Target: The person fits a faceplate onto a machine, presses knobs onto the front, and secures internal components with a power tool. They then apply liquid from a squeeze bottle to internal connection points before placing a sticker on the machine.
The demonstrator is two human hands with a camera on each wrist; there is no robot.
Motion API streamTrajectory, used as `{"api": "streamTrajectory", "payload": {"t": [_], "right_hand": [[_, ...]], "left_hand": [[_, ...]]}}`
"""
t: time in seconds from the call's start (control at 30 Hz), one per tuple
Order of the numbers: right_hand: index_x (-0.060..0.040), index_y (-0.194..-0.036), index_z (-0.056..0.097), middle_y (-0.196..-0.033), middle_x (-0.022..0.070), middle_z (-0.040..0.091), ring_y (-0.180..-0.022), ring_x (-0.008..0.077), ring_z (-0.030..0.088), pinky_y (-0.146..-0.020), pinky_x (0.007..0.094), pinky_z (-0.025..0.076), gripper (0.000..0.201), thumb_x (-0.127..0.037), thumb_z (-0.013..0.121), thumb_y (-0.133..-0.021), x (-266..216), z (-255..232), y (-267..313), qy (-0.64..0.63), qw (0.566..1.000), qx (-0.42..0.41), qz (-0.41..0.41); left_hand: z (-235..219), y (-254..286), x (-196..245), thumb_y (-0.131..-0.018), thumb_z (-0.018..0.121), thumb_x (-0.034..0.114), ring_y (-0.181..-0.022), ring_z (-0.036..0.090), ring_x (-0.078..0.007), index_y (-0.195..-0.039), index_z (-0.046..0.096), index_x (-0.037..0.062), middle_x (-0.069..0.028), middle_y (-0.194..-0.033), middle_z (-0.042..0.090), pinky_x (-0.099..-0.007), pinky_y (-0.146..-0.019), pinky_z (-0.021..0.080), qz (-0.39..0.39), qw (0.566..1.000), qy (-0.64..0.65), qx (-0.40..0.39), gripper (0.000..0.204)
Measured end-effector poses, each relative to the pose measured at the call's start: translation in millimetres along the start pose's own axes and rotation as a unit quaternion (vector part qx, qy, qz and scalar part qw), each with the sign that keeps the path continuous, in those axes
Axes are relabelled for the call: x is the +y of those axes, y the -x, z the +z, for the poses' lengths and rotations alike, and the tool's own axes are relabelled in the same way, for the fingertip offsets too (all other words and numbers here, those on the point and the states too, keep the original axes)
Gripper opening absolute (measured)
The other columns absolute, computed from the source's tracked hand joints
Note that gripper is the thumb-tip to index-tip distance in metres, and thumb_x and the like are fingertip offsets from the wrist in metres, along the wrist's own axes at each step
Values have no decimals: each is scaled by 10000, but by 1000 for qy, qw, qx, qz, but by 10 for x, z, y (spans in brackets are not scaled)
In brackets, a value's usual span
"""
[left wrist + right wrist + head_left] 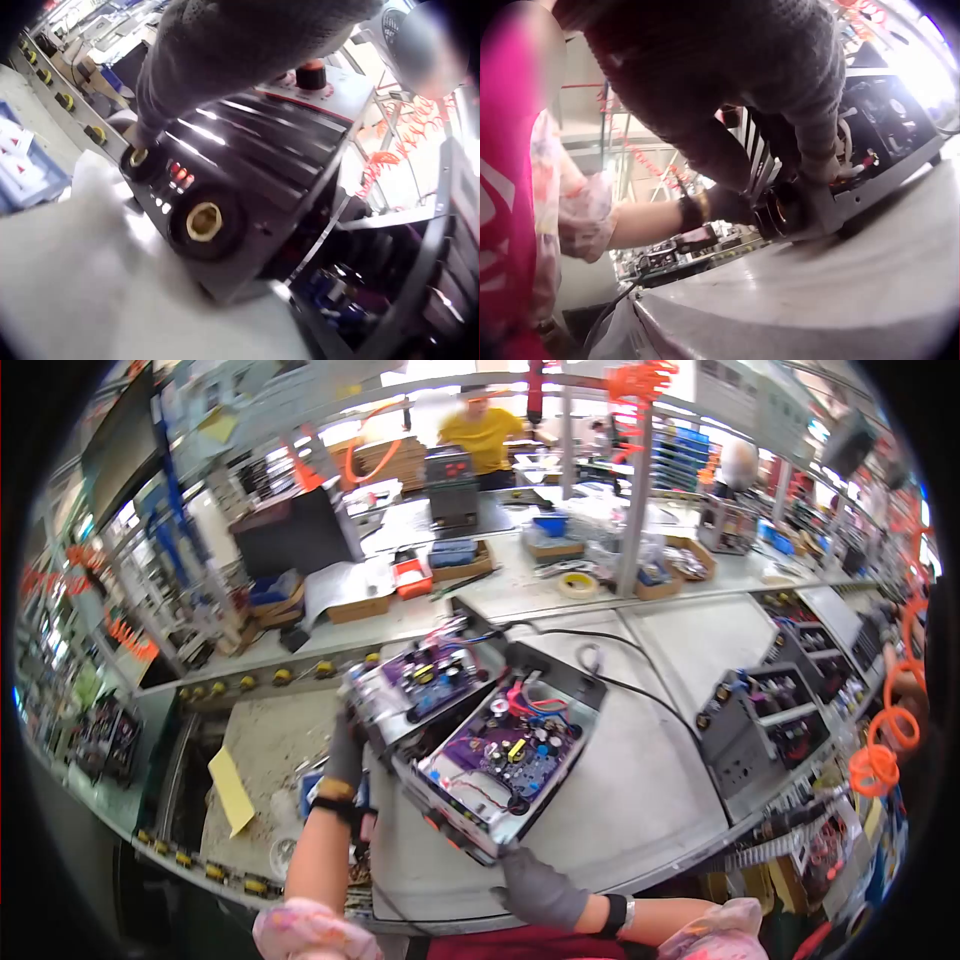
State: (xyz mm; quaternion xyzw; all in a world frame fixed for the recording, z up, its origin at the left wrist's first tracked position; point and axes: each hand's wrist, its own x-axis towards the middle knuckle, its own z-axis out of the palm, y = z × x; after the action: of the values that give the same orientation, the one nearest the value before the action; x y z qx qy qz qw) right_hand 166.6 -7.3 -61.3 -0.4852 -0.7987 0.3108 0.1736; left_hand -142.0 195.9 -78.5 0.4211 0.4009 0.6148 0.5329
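Two welding machines with their covers off lie side by side on the bench, purple circuit boards facing up: a left one (425, 680) and a nearer right one (510, 750). My gloved left hand (346, 752) grips the outer end of the left machine. In the left wrist view its fingers reach across a louvred black front panel (247, 142), near a brass-centred socket (204, 222). At the near corner of the right machine, my gloved right hand (540, 888) holds the panel edge. Thumb and fingers straddle that edge beside a round socket (780, 211) in the right wrist view.
More grey machine housings (760, 725) stand at the right. A black cable (640, 685) runs across the bench behind the machines. To the left is a recessed conveyor bed with a yellow paper (232, 792). Orange coiled hoses (880, 750) hang at the right; a tape roll (578, 584) lies behind.
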Motion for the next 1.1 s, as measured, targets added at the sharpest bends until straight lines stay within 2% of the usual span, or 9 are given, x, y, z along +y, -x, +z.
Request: {"api": "streamTrajectory", "payload": {"t": [0.13, 0.3, 0.43, 0.57, 0.73, 0.83, 0.93, 1.0, 1.1], "right_hand": [[76, -1227, 362, -1059, 284, 504, -900, 417, 576, -712, 473, 510, 575, -207, 631, -805, -218, 326, -562, 21, 990, -10, -138], [-7, -1187, 493, -916, 213, 619, -828, 356, 642, -704, 415, 525, 465, -195, 657, -795, -331, -457, -658, 45, 955, -200, -215], [6, -1039, 633, -732, 79, 650, -678, 168, 665, -535, 274, 517, 325, 56, 578, -723, 46, -1396, -548, -111, 970, 59, -208], [-20, -1135, 611, -973, 96, 651, -863, 118, 623, -706, 222, 468, 263, -131, 514, -917, 691, -2222, -1260, -192, 946, 242, -95], [-4, -1326, 476, -1294, 124, 543, -1212, 204, 488, -1030, 290, 335, 439, -288, 404, -999, 1702, -2339, -2584, 88, 958, 216, -168], [-4, -1359, 434, -1354, 160, 494, -1314, 231, 397, -1113, 312, 224, 461, -302, 350, -1017, 1600, -2178, -2850, -56, 980, 133, -136], [-38, -1385, 410, -1047, 115, 620, -873, 178, 546, -824, 287, 423, 526, -399, 326, -1013, 1842, -1958, -2856, -49, 991, 81, -94], [-50, -1148, 582, -839, 49, 642, -709, 165, 601, -637, 290, 481, 562, -524, 330, -983, 1644, -1875, -2663, -421, 903, -21, 77], [-57, -1096, 603, -774, 21, 612, -677, 125, 545, -665, 278, 464, 482, -449, 341, -996, 2310, -1593, -2481, -252, 956, 109, -100]], "left_hand": [[-237, -462, -151, -975, 326, 553, -585, 315, -94, -858, 578, 136, 54, -644, 349, -225, -526, 350, -31, 990, -120, 64, 501], [118, 185, 482, -1001, 338, 289, -1009, 498, -163, -1291, 414, 61, -21, -1165, 499, -269, -872, 407, -81, 993, -80, 25, 377], [134, 1011, 489, -989, 399, 277, -1240, 452, -229, -1415, 293, 18, -142, -1371, 428, -313, -1031, 363, 67, 950, -298, -57, 510], [316, 1885, 507, -837, 684, 377, -1395, 253, -261, -1473, 126, 17, -185, -1514, 217, -366, -1131, 231, 37, 952, -293, -82, 920], [758, 2183, 256, -788, 717, 378, -1345, 304, -399, -1470, 71, 6, -277, -1489, 177, -388, -1084, 309, 135, 877, -460, -23, 1010], [1015, 2172, -111, -782, 721, 329, -1284, 358, -438, -1473, 61, 14, -277, -1493, 156, -410, -1041, 352, 102, 861, -497, 39, 1005], [1056, 2107, -170, -790, 699, 278, -1162, 450, -450, -1456, 117, -13, -311, -1410, 280, -443, -953, 405, 112, 833, -536, 79, 930], [1067, 2061, -165, -786, 681, 230, -1069, 509, -437, -1434, 170, -31, -312, -1322, 381, -457, -885, 438, 70, 815, -570, 75, 866], [1006, 1959, -133, -771, 653, 173, -840, 574, -375, -1271, 370, -66, -219, -971, 559, -462, -694, 462, 102, 762, -634, 86, 623]]}}
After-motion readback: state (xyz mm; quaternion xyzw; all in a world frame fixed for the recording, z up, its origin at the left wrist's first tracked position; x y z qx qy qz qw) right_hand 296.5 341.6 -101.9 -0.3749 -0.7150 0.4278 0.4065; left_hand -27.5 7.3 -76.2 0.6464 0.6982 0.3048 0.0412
